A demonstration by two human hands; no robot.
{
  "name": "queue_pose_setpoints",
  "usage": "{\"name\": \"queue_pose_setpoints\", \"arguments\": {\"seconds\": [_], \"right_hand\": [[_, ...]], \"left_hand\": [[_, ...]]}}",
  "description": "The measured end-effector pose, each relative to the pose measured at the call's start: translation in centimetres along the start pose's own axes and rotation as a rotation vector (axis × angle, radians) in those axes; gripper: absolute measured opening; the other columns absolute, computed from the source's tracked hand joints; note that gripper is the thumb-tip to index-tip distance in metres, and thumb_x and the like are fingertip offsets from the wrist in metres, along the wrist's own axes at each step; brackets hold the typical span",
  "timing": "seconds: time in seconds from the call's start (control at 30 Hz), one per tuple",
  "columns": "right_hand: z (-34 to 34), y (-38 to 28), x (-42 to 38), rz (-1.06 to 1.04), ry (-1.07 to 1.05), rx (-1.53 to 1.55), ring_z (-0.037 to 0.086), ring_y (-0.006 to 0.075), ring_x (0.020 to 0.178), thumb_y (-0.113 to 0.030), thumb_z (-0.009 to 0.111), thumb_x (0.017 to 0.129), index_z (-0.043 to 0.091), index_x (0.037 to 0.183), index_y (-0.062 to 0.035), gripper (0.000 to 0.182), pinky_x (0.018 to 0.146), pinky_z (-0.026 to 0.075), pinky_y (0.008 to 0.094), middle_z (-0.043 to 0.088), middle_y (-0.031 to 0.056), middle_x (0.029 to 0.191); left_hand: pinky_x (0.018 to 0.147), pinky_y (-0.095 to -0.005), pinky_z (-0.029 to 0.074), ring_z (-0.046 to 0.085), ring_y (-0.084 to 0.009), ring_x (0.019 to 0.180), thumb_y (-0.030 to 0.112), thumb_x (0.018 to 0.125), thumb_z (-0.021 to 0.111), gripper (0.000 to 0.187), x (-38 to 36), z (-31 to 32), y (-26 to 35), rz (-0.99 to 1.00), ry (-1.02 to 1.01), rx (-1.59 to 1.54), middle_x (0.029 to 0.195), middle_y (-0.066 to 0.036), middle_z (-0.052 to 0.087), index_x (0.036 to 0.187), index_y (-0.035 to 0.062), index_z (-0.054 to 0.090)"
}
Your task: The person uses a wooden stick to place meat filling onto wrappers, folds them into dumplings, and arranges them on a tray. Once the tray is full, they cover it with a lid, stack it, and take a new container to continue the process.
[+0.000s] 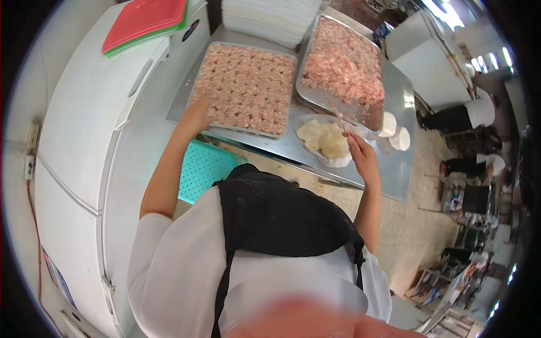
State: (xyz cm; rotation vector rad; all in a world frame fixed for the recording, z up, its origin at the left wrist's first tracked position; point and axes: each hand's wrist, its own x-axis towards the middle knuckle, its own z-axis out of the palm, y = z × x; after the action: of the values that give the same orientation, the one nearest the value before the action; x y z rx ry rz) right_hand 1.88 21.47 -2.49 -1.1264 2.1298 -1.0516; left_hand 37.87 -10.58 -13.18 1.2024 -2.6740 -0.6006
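Observation:
My left hand (pixel 195 116) is at the near left corner of a tray of dumplings (pixel 245 89), packed in tight rows with meat showing on top. Its fingers are curled together over the edge; what they hold, if anything, is hidden. My right hand (pixel 361 153) is closed around a thin stick-like utensil (pixel 338 114), which points up toward a deep metal tray (pixel 307 96) of ground meat mixture (pixel 344 59). Just left of that hand, round pale wrappers (pixel 322 138) lie in a loose pile on white plastic.
Two white round stacks or tubs (pixel 399 138) stand on the metal table (pixel 401 172) at the right. Stacked white trays (pixel 270 19) are at the back. A white freezer (pixel 84 112) carries red and green boards (pixel 145 22). Below sits a turquoise perforated stool (pixel 205 168). Two people (pixel 465 115) work farther right.

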Motion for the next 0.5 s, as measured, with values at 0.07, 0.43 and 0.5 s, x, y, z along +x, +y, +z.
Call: {"name": "queue_pose_setpoints", "arguments": {"seconds": [0.07, 0.43, 0.5], "right_hand": [[-1.3, 0.5, 1.4, -0.233, 0.023, -0.173, 0.066, 0.0318, 0.079, -0.035, 0.053, 0.098, 0.065, 0.111, -0.0043, 0.036, 0.070, 0.049, 0.0413, 0.068, 0.0139, 0.085], [-11.7, 1.2, 9.2, -0.149, -0.167, -1.142, 0.068, 0.0331, 0.075, -0.022, 0.060, 0.084, 0.070, 0.075, -0.0047, 0.022, 0.065, 0.053, 0.0458, 0.069, 0.0160, 0.079], [-9.8, 4.6, 9.8, -0.351, -0.145, -1.091, 0.069, 0.0330, 0.076, -0.016, 0.059, 0.080, 0.070, 0.074, -0.0050, 0.017, 0.064, 0.054, 0.0452, 0.069, 0.0170, 0.078]], "left_hand": [[0.100, -0.0446, 0.043, 0.053, -0.0399, 0.121, 0.011, 0.080, 0.060, 0.073, 0.1, 0.0, -0.5, 0.069, 0.026, -0.059, 0.133, -0.028, 0.052, 0.147, 0.0068, 0.031], [0.093, -0.0484, 0.046, 0.058, -0.0413, 0.110, 0.015, 0.087, 0.053, 0.049, -2.2, -4.3, 12.4, -0.321, -0.030, 0.218, 0.115, -0.026, 0.063, 0.135, 0.0043, 0.049], [0.094, -0.0474, 0.045, 0.058, -0.0396, 0.111, 0.017, 0.087, 0.055, 0.046, -2.1, -2.4, 14.6, -0.127, 0.109, 0.131, 0.117, -0.024, 0.063, 0.132, 0.0054, 0.052]]}}
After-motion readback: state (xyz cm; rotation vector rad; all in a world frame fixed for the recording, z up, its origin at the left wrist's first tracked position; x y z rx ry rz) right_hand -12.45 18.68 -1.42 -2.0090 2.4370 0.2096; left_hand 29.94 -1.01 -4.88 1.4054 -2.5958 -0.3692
